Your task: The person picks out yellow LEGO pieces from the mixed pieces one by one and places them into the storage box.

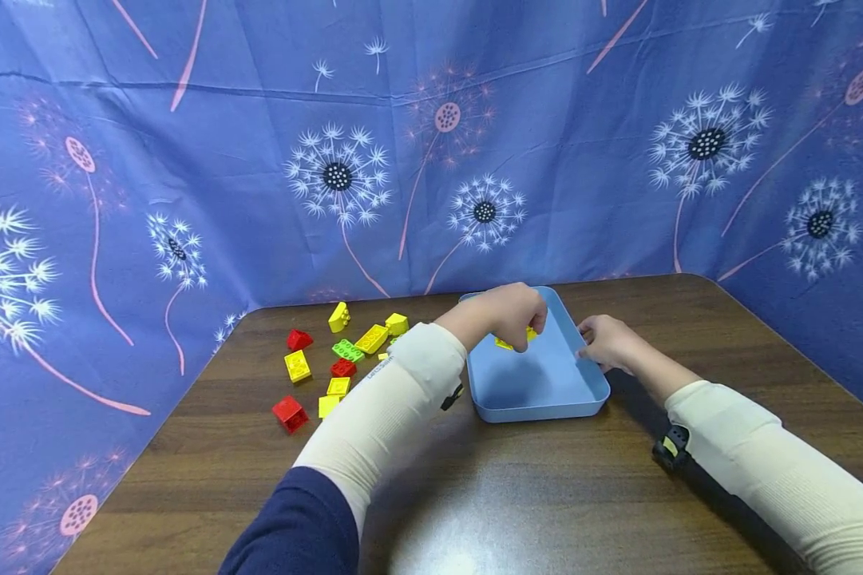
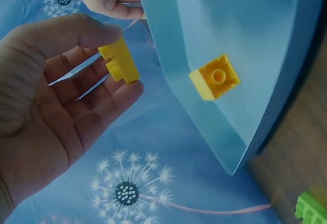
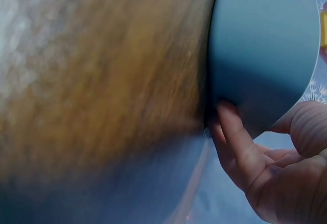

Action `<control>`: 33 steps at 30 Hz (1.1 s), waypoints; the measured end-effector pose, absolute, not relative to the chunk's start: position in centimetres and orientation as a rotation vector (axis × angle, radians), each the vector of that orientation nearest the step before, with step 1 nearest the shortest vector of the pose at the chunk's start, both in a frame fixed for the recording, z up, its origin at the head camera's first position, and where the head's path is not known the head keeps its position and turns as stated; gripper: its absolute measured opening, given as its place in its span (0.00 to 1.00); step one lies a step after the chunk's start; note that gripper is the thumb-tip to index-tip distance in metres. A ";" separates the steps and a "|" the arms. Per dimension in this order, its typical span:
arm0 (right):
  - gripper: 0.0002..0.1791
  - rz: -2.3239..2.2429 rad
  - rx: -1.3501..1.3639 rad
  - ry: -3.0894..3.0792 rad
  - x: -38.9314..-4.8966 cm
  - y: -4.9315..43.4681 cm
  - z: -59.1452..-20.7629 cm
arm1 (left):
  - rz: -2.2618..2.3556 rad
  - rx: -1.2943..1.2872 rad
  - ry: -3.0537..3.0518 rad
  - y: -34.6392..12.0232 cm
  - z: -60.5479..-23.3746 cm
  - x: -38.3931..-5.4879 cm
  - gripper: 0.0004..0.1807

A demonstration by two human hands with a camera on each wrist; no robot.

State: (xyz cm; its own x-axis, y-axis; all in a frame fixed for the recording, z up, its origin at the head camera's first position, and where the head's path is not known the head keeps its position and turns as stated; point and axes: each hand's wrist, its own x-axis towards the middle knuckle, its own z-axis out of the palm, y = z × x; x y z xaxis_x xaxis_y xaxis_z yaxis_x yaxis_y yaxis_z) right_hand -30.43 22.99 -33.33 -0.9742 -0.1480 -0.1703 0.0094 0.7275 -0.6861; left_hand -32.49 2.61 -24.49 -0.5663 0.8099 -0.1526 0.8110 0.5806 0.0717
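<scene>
A light blue tray (image 1: pixel 546 383) sits on the brown table. My left hand (image 1: pixel 533 326) hovers over the tray's far part and pinches a small yellow brick (image 2: pixel 122 63) between thumb and fingers. A second yellow brick (image 2: pixel 214 78) lies on the tray floor just below; in the head view this brick (image 1: pixel 504 344) peeks out beside the hand. My right hand (image 1: pixel 598 343) grips the tray's right rim, and in the right wrist view its fingers (image 3: pixel 230 132) press on the tray's outer wall (image 3: pixel 260 55).
Several loose bricks lie left of the tray: a red brick (image 1: pixel 290 413), a yellow brick (image 1: pixel 298 366), a green brick (image 1: pixel 347 350) and others. A blue dandelion-print cloth (image 1: pixel 431 160) walls the table's back and sides. Bare wooden tabletop (image 1: pixel 517 495) lies in front.
</scene>
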 end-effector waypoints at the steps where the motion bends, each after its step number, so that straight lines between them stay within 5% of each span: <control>1: 0.26 -1.082 -0.110 2.717 -30.4 23.0 -33.3 | 0.003 1.361 2.637 2.9 -24.7 -32.6 0.13; 9: 0.27 -1.058 -0.110 2.715 -30.5 23.0 -33.4 | 0.066 1.312 2.610 4.5 -26.3 -33.5 0.08; 17: 0.28 -1.041 -0.111 2.724 -30.7 23.0 -33.4 | 0.047 1.347 2.570 5.7 -28.4 -34.8 0.22; 24: 0.27 -1.050 -0.108 2.717 -30.2 22.9 -33.3 | -0.005 1.296 2.620 6.5 -29.1 -35.0 0.06; 33: 0.29 -1.038 -0.121 2.720 -30.4 22.8 -33.3 | -0.034 1.221 2.616 6.9 -28.6 -34.9 0.14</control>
